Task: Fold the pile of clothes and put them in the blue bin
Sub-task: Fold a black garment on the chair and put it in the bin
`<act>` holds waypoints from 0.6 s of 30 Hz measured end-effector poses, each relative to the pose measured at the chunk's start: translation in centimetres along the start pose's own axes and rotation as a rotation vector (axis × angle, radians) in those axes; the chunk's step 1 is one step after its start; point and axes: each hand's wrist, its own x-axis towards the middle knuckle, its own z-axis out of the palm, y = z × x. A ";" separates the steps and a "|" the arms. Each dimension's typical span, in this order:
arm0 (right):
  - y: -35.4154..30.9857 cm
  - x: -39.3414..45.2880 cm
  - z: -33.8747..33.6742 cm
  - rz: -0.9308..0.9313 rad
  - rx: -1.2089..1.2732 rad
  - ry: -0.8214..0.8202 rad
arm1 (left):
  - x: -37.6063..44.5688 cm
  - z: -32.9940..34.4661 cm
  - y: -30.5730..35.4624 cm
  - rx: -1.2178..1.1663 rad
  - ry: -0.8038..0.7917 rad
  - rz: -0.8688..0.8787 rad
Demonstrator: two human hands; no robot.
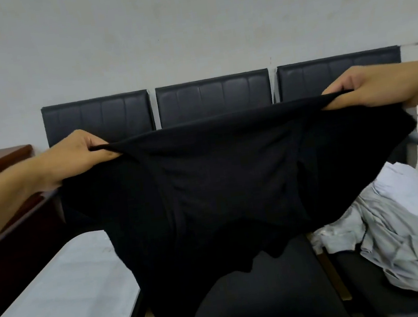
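Head | black garment (222, 183) stretched left-right, hanging down | left hand (78, 152), right hand (375, 86) fingers pinching top edge

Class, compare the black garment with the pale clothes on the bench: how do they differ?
The black garment is dark; the pale clothes are whitish grey. The garment hangs stretched between the left hand and right hand; the clothes lie crumpled on a seat, untouched. Neither is folded.
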 end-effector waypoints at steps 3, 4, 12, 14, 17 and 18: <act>1.4 0.1 -0.2 0.078 0.025 -0.106 | -0.3 -0.4 -1.5 -0.215 -0.245 -0.135; 2.2 0.7 0.1 0.113 0.030 -0.149 | -0.1 0.0 -2.3 -0.240 -0.300 -0.164; 12.0 9.5 5.9 0.333 -0.036 -0.266 | 6.1 6.8 -11.1 0.011 -0.498 -0.429; 15.3 12.8 8.5 0.323 -0.233 -0.252 | 8.0 10.0 -14.5 0.184 -0.457 -0.351; 20.2 17.1 12.5 0.300 -0.473 -0.154 | 10.5 14.4 -18.6 0.302 -0.393 -0.251; 21.4 18.2 13.5 0.299 -0.502 -0.112 | 11.3 15.6 -19.7 0.284 -0.372 -0.234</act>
